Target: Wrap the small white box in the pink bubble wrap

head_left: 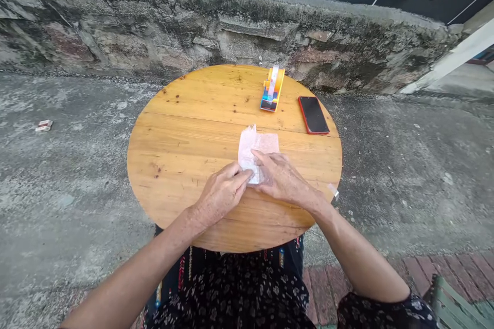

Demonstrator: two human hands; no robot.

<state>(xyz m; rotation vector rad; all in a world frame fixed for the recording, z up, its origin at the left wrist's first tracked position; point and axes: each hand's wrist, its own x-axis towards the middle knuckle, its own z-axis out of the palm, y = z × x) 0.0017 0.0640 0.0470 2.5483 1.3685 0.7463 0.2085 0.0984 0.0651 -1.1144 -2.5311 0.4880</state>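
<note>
A pale pink, see-through sheet that looks like bubble wrap [247, 146] lies folded on the round wooden table, its loose ends pointing away from me. At its near end it goes round a small whitish item [254, 176], mostly covered by the sheet and my fingers. My left hand [224, 187] pinches the near left edge, thumb and fingers closed together. From the right, my right hand [280, 177] grips the same bundle, its thumb laid across the top and its other fingers along the right side.
A yellow and blue tape dispenser [272, 90] stands at the table's far side. Right of it lies a phone in a red case [313, 115]. A strip of clear tape [333, 191] hangs off the right rim of the table [173, 133]. A stone wall [185, 36] rises behind.
</note>
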